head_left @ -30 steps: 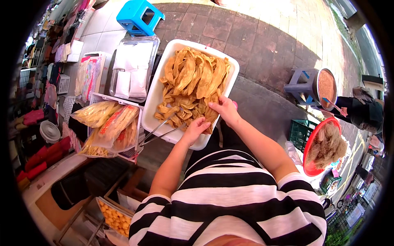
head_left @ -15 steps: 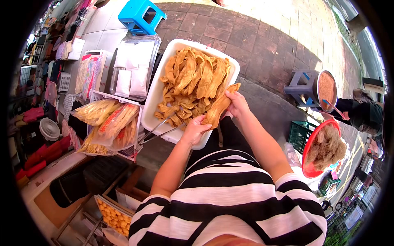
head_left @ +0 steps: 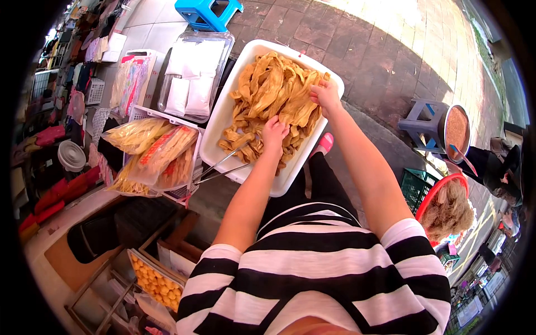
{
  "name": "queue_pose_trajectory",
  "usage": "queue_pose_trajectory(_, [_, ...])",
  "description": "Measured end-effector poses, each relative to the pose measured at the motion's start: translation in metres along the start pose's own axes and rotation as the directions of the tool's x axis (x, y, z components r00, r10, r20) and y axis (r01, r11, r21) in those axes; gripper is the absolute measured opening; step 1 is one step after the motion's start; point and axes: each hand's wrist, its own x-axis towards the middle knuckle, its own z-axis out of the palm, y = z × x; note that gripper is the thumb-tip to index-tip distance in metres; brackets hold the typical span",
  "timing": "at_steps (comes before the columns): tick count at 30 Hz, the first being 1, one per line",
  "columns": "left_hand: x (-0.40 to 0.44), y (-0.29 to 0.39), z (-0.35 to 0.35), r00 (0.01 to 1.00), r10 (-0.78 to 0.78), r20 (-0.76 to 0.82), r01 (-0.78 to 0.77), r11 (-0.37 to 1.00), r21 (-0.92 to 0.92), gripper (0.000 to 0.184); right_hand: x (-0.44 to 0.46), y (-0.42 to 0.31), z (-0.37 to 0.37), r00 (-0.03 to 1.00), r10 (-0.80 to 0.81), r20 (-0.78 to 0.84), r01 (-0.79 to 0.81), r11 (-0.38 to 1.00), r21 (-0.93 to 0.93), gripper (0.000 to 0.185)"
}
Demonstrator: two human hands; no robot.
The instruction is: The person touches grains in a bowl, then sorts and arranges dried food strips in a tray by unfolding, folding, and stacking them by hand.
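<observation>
A long, wrinkled golden-brown food strip (head_left: 301, 103) lies over a pile of similar strips (head_left: 268, 84) in a white plastic tub (head_left: 207, 146); I cannot tell its exact kind. My left hand (head_left: 273, 135) pinches the strip's near end. At the far right end, the fingers of my right hand (head_left: 324, 95) are closed on the same strip. Metal tongs (head_left: 228, 159) rest in the tub to the left of my left hand, their handles sticking out over the rim.
Left of the tub stand a crate of bagged yellow food (head_left: 151, 153) and a tray of white packets (head_left: 192, 78). A blue stool (head_left: 209, 14) is beyond. Right are a bowl of brown granules (head_left: 456, 127) on a stool and a red basin (head_left: 424, 209) of brown fibres.
Both hands have moved forward with the strip, from the tub's near edge to over the pile. My arms are stretched further out. The tongs stay in the tub.
</observation>
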Motion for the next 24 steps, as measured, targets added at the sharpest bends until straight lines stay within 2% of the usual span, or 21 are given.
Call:
queue_pose_trajectory(1, [-0.010, -0.001, 0.001, 0.995, 0.001, -0.102, -0.001, 1.000, -0.001, 0.028, -0.006, 0.003, 0.000, 0.999, -0.031, 0.008, 0.032, 0.999, -0.023, 0.056])
queue_pose_trajectory(4, [-0.017, -0.016, -0.030, 0.977, 0.025, -0.210, 0.011, 0.986, 0.167, 0.023, -0.019, 0.019, -0.011, 0.995, -0.052, 0.084, 0.043, 0.993, 0.110, 0.051])
queue_pose_trajectory(5, [-0.005, -0.034, -0.057, 0.971, 0.055, -0.232, 0.005, 0.968, 0.251, 0.023, -0.027, 0.022, -0.017, 0.995, -0.038, 0.092, 0.032, 0.997, 0.075, 0.048])
queue_pose_trajectory(6, [-0.001, -0.039, -0.077, 0.961, 0.202, -0.192, -0.053, 0.809, 0.586, 0.026, -0.037, 0.026, -0.024, 0.995, -0.024, 0.098, 0.020, 0.999, 0.037, 0.044])
queue_pose_trajectory(7, [-0.001, -0.040, -0.095, 0.942, 0.321, -0.099, -0.094, 0.536, 0.839, 0.029, -0.048, 0.030, -0.031, 0.995, -0.009, 0.103, 0.009, 1.000, -0.001, 0.040])
queue_pose_trajectory(8, [-0.001, -0.044, -0.107, 0.917, 0.397, 0.034, -0.117, 0.189, 0.975, 0.032, -0.058, 0.034, -0.037, 0.994, 0.032, 0.103, -0.027, 0.998, -0.049, 0.036])
queue_pose_trajectory(9, [-0.011, -0.035, -0.102, 0.935, 0.354, -0.002, -0.031, 0.088, 0.996, 0.038, -0.069, 0.037, -0.042, 0.992, 0.072, 0.102, -0.062, 0.993, -0.096, 0.031])
queue_pose_trajectory(12, [-0.015, -0.031, -0.101, 0.918, 0.391, 0.060, -0.019, -0.106, 0.994, 0.038, -0.091, 0.058, -0.060, 0.977, 0.175, 0.122, -0.156, 0.976, -0.152, 0.023])
queue_pose_trajectory(15, [-0.015, -0.016, -0.083, 0.944, 0.322, -0.075, 0.110, -0.092, 0.990, 0.038, -0.111, 0.076, -0.071, 0.961, 0.222, 0.165, -0.196, 0.967, -0.160, 0.020])
queue_pose_trajectory(18, [0.007, -0.029, -0.097, 0.961, 0.276, 0.022, 0.029, -0.180, 0.983, 0.036, -0.128, 0.087, -0.069, 0.960, 0.221, 0.171, -0.177, 0.954, -0.242, 0.018])
queue_pose_trajectory(21, [0.004, -0.024, -0.106, 0.973, 0.230, -0.029, -0.033, 0.263, 0.964, 0.026, -0.134, 0.092, -0.064, 0.951, 0.208, 0.227, -0.130, 0.939, -0.319, 0.019])
queue_pose_trajectory(24, [-0.006, -0.010, -0.115, 0.982, 0.189, -0.006, -0.142, 0.759, 0.635, 0.021, -0.136, 0.092, -0.051, 0.945, 0.165, 0.283, -0.049, 0.925, -0.378, 0.023])
